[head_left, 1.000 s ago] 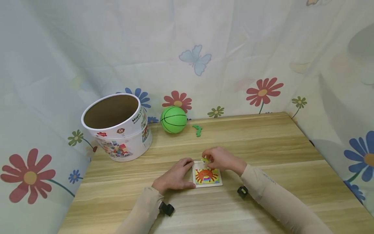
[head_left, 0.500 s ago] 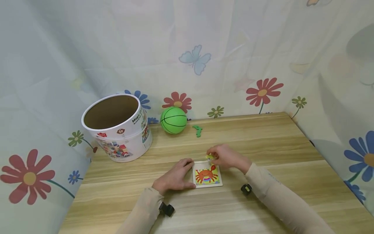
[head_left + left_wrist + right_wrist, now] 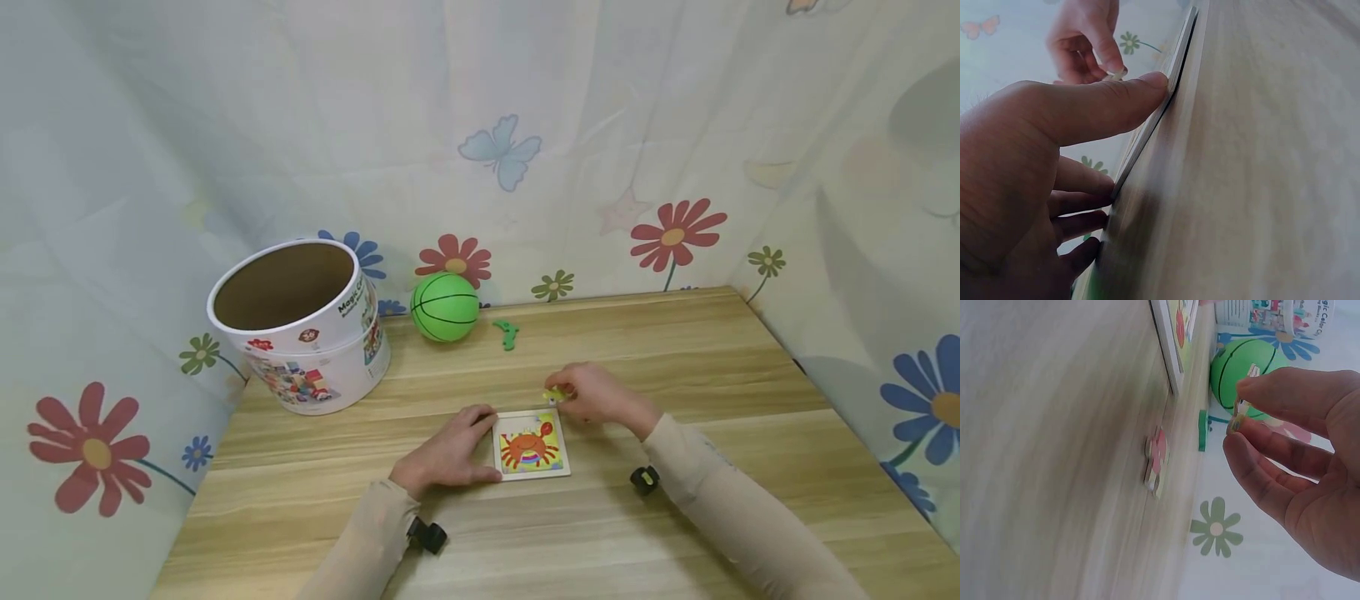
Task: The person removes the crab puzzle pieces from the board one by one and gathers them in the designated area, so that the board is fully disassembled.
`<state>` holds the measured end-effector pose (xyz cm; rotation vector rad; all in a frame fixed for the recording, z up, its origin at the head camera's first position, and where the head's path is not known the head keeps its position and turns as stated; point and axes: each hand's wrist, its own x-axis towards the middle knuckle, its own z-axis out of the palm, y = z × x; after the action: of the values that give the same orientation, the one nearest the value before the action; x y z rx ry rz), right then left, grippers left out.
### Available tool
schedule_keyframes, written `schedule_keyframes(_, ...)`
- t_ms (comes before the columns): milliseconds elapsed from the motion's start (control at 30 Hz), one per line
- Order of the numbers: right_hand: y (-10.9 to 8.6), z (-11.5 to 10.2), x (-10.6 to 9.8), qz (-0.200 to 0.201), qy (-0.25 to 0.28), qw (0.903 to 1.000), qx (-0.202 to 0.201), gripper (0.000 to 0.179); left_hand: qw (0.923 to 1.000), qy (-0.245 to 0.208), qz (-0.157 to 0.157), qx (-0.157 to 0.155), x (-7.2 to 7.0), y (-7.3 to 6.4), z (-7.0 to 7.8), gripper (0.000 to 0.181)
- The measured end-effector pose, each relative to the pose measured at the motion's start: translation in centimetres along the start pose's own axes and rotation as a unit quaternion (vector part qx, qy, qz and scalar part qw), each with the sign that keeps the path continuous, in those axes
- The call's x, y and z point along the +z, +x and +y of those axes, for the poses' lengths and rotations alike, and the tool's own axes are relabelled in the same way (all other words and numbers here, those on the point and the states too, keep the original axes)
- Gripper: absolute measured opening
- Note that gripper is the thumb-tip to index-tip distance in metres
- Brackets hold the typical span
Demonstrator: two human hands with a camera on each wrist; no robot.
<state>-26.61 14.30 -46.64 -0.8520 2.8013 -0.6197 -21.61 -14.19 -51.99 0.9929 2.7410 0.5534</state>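
Observation:
A square wooden puzzle board (image 3: 531, 446) with a red crab picture lies on the table, its upper-left part bare and pale. My left hand (image 3: 450, 446) grips it from the left, thumb at the near edge and fingers by the far left corner; the left wrist view shows the thumb (image 3: 1110, 109) at the board's edge. My right hand (image 3: 600, 398) pinches a small yellow puzzle piece (image 3: 555, 395) between thumb and fingers, held above the table just past the board's far right corner. Below that hand, a pink-and-pale puzzle piece (image 3: 1157, 462) lies on the wood.
A large white bucket (image 3: 322, 375) with an open top stands at the back left. Beside it rests a green ball (image 3: 445, 307) with black lines, then a curved green piece (image 3: 507, 335). A flower-printed curtain (image 3: 600, 167) borders the wooden table (image 3: 720, 375).
My right hand has moved right and slightly away with the yellow puzzle piece, from over the board to beyond its far right corner. The crab's right claw is uncovered. My left hand stays put.

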Motion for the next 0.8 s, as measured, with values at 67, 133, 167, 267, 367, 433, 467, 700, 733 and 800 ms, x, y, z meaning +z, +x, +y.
schedule_keyframes(67, -0.1, 0.2, -0.2, -0.003, 0.003, 1.0000, 0.003, 0.034, 1.0000, -0.001, 0.001, 0.000, 0.0, 0.0, 0.0, 0.093)
schedule_keyframes(133, -0.2, 0.4, -0.4, -0.004, 0.003, 1.0000, 0.004, 0.035, 1.0000, -0.002, -0.002, -0.003, 0.1, 0.0, -0.1, 0.093)
schedule_keyframes(167, -0.3, 0.6, -0.5, -0.005, 0.003, 1.0000, 0.006, 0.035, 1.0000, -0.002, -0.001, -0.002, 0.1, 0.0, -0.1, 0.093)
schedule_keyframes(267, -0.4, 0.9, -0.7, -0.001, -0.006, 1.0000, 0.005, 0.035, 1.0000, -0.003, 0.001, -0.002, 0.2, 0.1, -0.2, 0.094)
schedule_keyframes(367, -0.7, 1.3, -0.9, 0.006, -0.011, 0.9999, 0.006, 0.035, 1.0000, -0.003, 0.001, -0.001, 0.2, 0.1, -0.2, 0.094)
schedule_keyframes(433, -0.9, 1.5, -1.0, 0.014, -0.018, 0.9997, 0.001, 0.035, 1.0000, -0.004, 0.000, 0.000, 0.0, 0.1, -0.2, 0.093)
schedule_keyframes(467, -1.0, 1.6, -1.1, 0.017, -0.023, 0.9996, -0.001, 0.035, 1.0000, -0.004, 0.001, 0.001, -0.1, 0.1, -0.1, 0.093)
schedule_keyframes(700, -1.5, 2.4, -1.2, 0.027, -0.030, 0.9991, 0.012, 0.035, 0.9999, -0.001, 0.007, 0.013, -0.1, 0.0, -0.2, 0.093)
schedule_keyframes(733, -1.5, 2.6, -1.2, 0.028, -0.029, 0.9990, 0.016, 0.036, 0.9999, -0.001, 0.008, 0.013, 0.0, 0.0, -0.2, 0.093)
schedule_keyframes(800, -1.7, 2.9, -1.1, 0.030, -0.029, 0.9989, 0.021, 0.036, 0.9999, 0.000, 0.008, 0.014, 0.0, 0.0, -0.2, 0.093)
